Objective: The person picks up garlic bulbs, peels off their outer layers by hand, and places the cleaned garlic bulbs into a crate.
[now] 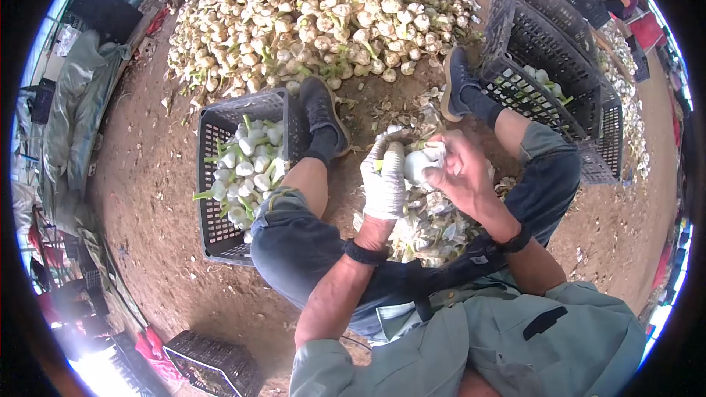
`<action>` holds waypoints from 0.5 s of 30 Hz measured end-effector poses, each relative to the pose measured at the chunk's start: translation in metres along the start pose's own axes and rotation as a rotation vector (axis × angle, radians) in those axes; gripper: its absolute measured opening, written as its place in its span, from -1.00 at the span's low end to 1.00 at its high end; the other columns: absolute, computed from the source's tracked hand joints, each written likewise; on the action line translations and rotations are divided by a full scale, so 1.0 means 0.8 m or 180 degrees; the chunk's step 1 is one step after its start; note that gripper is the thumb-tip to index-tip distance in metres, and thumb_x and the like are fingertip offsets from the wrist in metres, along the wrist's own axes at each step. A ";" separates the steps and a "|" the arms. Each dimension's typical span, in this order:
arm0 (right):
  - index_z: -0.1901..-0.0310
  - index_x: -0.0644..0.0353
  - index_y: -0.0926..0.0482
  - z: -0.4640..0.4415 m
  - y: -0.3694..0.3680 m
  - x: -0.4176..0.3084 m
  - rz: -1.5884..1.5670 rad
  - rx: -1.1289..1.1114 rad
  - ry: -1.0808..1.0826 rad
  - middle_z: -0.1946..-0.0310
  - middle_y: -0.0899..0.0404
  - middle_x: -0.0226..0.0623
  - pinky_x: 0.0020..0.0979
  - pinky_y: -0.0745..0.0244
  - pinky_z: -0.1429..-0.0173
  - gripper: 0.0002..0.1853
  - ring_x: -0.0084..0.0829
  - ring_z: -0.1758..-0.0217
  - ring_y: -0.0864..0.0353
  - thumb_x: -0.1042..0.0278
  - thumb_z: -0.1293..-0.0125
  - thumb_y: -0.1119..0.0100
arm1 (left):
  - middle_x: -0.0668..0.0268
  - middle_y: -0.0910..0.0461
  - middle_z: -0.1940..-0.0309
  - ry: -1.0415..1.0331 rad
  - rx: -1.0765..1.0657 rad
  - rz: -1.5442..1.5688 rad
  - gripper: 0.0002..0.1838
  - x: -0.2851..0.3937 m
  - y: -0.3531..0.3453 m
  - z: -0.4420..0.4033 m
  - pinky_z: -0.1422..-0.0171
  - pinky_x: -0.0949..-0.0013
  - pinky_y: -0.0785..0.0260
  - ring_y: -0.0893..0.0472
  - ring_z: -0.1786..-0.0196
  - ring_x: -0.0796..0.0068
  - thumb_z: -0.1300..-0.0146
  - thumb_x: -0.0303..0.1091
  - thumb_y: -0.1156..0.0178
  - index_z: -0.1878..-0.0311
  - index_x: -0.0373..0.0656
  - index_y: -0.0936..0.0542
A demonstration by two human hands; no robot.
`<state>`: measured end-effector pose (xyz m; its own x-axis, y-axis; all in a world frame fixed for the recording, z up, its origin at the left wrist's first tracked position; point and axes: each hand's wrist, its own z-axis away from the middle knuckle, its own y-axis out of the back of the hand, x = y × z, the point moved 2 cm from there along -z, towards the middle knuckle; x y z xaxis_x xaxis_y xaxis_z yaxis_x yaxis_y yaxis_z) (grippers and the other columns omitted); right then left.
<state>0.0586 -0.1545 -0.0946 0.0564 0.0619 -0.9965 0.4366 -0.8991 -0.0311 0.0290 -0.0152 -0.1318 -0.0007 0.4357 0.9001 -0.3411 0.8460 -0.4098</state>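
- Garlic bulb [418, 167]: located between the two hands, above the loose skins [434, 234].
- Right hand [465, 169]: bare, thumb and fingers gripping the bulb. Steady support and light thumb pressure should strip skin without bruising.
- Left hand [384, 180]: gloved, fingers curled beside the bulb; whether they grip its stem cannot be told.
- Left crate [208, 213]: holds stemmed bulbs.
- Right crate [515, 108]: contents partly hidden by its wall.
- Bulb heap [316, 22]: cut off at top.
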 end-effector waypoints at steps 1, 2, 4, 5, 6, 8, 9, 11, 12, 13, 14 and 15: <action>0.04 0.27 -0.46 0.002 0.000 -0.003 0.0417 -0.0004 0.0095 0.17 -0.53 -0.29 -0.53 -0.54 0.17 -0.65 -0.54 0.17 -0.57 0.43 -0.20 -0.39 | 0.29 -0.64 0.20 -0.0092 0.0100 0.0040 -0.70 0.000 0.003 -0.002 0.10 0.51 -0.44 -0.56 0.20 0.59 -0.38 -0.26 -0.10 0.04 -0.32 -0.59; 0.04 0.27 -0.46 0.003 0.002 0.005 0.0411 -0.0009 0.0095 0.17 -0.53 -0.29 -0.53 -0.54 0.17 -0.65 -0.54 0.17 -0.57 0.43 -0.20 -0.39 | 0.29 -0.64 0.20 -0.0094 0.0107 0.0035 -0.70 -0.002 0.004 -0.003 0.10 0.51 -0.44 -0.56 0.20 0.59 -0.38 -0.26 -0.10 0.04 -0.32 -0.59; 0.12 0.33 -0.48 0.008 0.009 0.022 0.0865 0.0035 0.0468 0.16 -0.53 -0.29 -0.51 -0.56 0.15 -0.76 -0.55 0.16 -0.57 0.48 -0.25 -0.31 | 0.32 -0.65 0.26 -0.0017 0.0388 0.0029 -0.67 -0.009 0.006 -0.005 0.16 0.51 -0.44 -0.56 0.25 0.63 -0.38 -0.16 -0.14 0.06 -0.27 -0.61; 0.12 0.33 -0.48 0.008 0.007 0.020 0.0868 0.0035 0.0466 0.16 -0.53 -0.29 -0.51 -0.56 0.15 -0.76 -0.55 0.16 -0.57 0.48 -0.25 -0.31 | 0.32 -0.65 0.26 -0.0014 0.0388 0.0032 -0.67 -0.013 0.006 -0.007 0.16 0.51 -0.44 -0.56 0.25 0.63 -0.38 -0.16 -0.14 0.06 -0.27 -0.61; 0.15 0.34 -0.49 0.008 0.004 0.018 0.0409 0.0088 0.0333 0.18 -0.54 -0.30 -0.51 -0.56 0.17 -0.82 -0.56 0.19 -0.57 0.51 -0.28 -0.27 | 0.34 -0.65 0.30 0.0167 0.0429 0.0114 -0.66 -0.018 0.007 -0.009 0.24 0.50 -0.44 -0.57 0.31 0.62 -0.37 -0.12 -0.16 0.08 -0.24 -0.61; 0.18 0.35 -0.50 0.007 -0.002 0.016 -0.0050 0.0132 0.0199 0.19 -0.55 -0.31 -0.51 -0.56 0.20 -0.87 -0.57 0.21 -0.57 0.53 -0.30 -0.23 | 0.37 -0.64 0.34 0.0346 0.0477 0.0201 -0.65 -0.022 0.007 -0.008 0.32 0.49 -0.45 -0.58 0.37 0.61 -0.37 -0.08 -0.17 0.10 -0.22 -0.62; 0.19 0.35 -0.50 0.005 -0.005 0.016 -0.0051 0.0271 0.0150 0.23 -0.56 -0.33 -0.51 -0.56 0.22 -0.88 -0.59 0.25 -0.55 0.52 -0.32 -0.21 | 0.37 -0.64 0.35 0.0785 0.0460 0.0236 -0.66 -0.024 0.007 -0.006 0.41 0.48 -0.44 -0.58 0.42 0.60 -0.37 -0.08 -0.17 0.11 -0.21 -0.61; 0.19 0.34 -0.50 0.000 -0.005 0.015 -0.0067 0.0390 0.0093 0.28 -0.56 -0.34 -0.51 -0.56 0.23 -0.90 -0.61 0.30 -0.54 0.51 -0.34 -0.19 | 0.34 -0.64 0.39 0.1082 0.0619 0.0457 -0.66 -0.026 0.003 -0.002 0.62 0.47 -0.37 -0.57 0.56 0.54 -0.37 -0.05 -0.15 0.17 -0.18 -0.59; 0.20 0.34 -0.50 -0.006 0.004 0.015 0.0285 0.0590 -0.0169 0.31 -0.57 -0.31 -0.45 -0.55 0.22 -0.90 -0.56 0.32 -0.55 0.54 -0.31 -0.20 | 0.34 -0.64 0.39 0.1076 0.0632 0.0452 -0.66 -0.023 0.005 -0.003 0.62 0.47 -0.37 -0.57 0.56 0.54 -0.37 -0.05 -0.15 0.17 -0.18 -0.59; 0.20 0.34 -0.50 -0.010 0.014 0.017 0.0637 0.0792 -0.0428 0.34 -0.58 -0.28 -0.39 -0.55 0.20 -0.90 -0.50 0.34 -0.57 0.56 -0.29 -0.20 | 0.34 -0.63 0.40 0.1068 0.0635 0.0706 -0.65 -0.019 0.007 -0.004 0.60 0.46 -0.38 -0.58 0.54 0.52 -0.36 -0.03 -0.15 0.18 -0.17 -0.58; 0.20 0.34 -0.50 -0.012 0.026 0.027 0.0623 0.0783 -0.0419 0.34 -0.58 -0.28 -0.39 -0.55 0.20 -0.90 -0.50 0.34 -0.57 0.56 -0.29 -0.20 | 0.33 -0.63 0.42 0.1051 0.0635 0.0957 -0.65 -0.012 0.009 -0.005 0.58 0.45 -0.39 -0.59 0.52 0.51 -0.35 -0.01 -0.15 0.19 -0.15 -0.57; 0.20 0.33 -0.50 -0.014 0.037 0.044 0.1373 0.0549 -0.0347 0.34 -0.58 -0.20 -0.32 -0.53 0.18 -0.87 -0.37 0.33 -0.59 0.60 -0.23 -0.21 | 0.35 -0.61 0.43 0.1060 0.0556 0.1055 -0.65 0.000 0.009 -0.005 0.54 0.42 -0.42 -0.60 0.48 0.48 -0.31 0.03 -0.15 0.23 -0.09 -0.56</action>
<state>0.0837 -0.1743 -0.1295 0.1012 -0.3705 -0.9233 0.2382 -0.8921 0.3841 0.0301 -0.0081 -0.1351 0.1548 0.7710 0.6178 -0.5257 0.5937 -0.6092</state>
